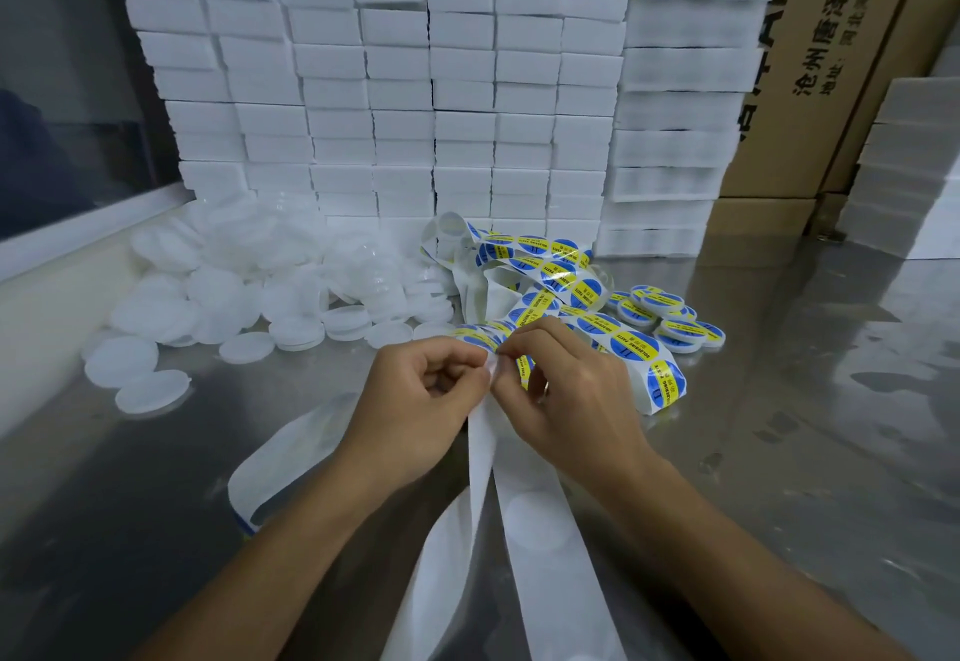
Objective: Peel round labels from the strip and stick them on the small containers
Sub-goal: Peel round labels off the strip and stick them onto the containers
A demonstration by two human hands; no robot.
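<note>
a few labelled containers [670,320] sit done; a big unlabelled heap [234,286] waits. both hands, left [421,400] and right [566,390], pinch the strip [519,354], peeling another label.

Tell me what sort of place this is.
Probably a small packing or labelling workshop: stacked white foam blocks against printed cardboard cartons, a heap of unlabelled white containers, and a strip of round labels on a steel table.
</note>
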